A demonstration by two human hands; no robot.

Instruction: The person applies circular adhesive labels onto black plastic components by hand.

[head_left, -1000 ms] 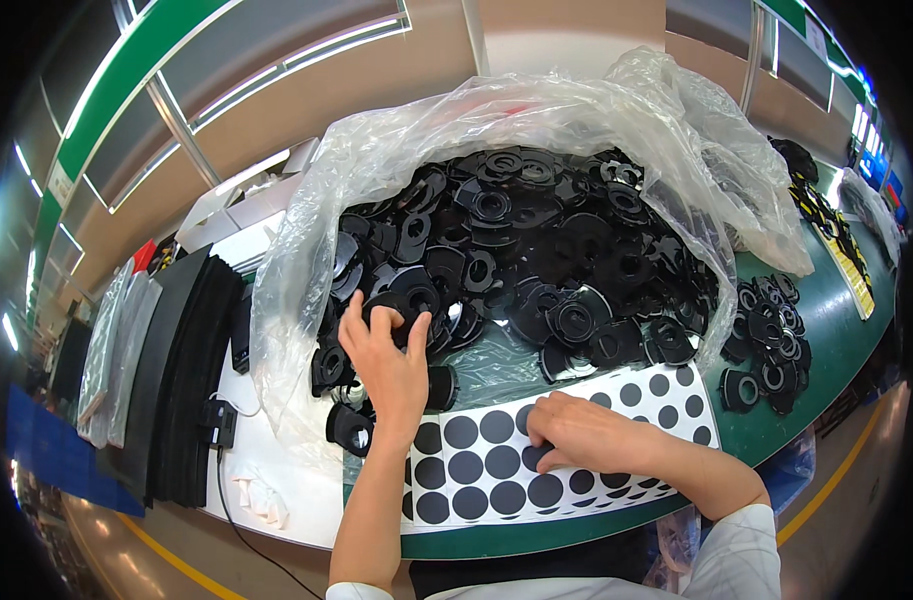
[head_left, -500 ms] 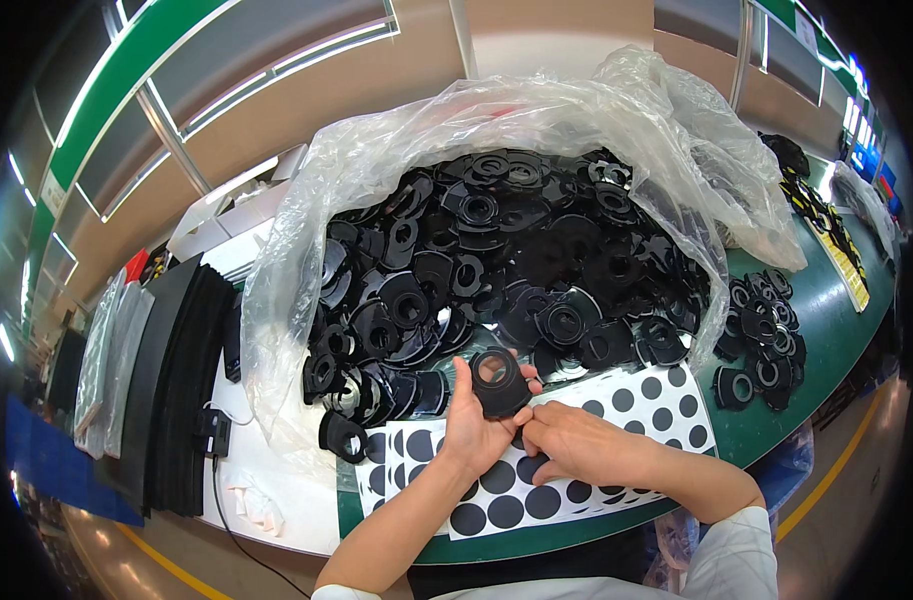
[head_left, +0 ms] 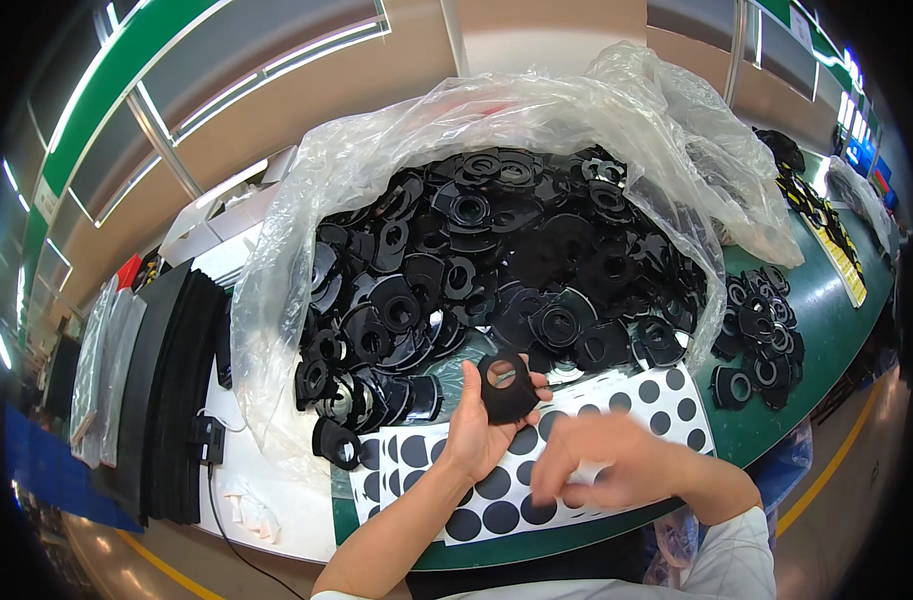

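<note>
A black plastic part (head_left: 517,402), rounded with a circular hole near its top, rests in my left hand (head_left: 472,430), gripped between thumb and fingers. To the right, my right hand (head_left: 604,452) is smeared by motion, apart from the part and above white sheets (head_left: 516,493) printed or stuck with black round dots. How its fingers are set, and whether they hold anything, I cannot make out. Just beyond both hands lies a big heap of similar black parts (head_left: 561,255), spilling from a clear plastic bag (head_left: 286,215).
A smaller pile of black ringed parts (head_left: 766,330) sits on the green table (head_left: 826,325) at the right. Black sheets (head_left: 166,400) stand stacked at the left. Beside them is a small black device (head_left: 209,440) with a cable. Crumpled white tissue (head_left: 251,515) lies at the near left.
My right hand has come away from the black part and moved right over the dotted sheets. My left hand has turned the part a little and still holds it.
</note>
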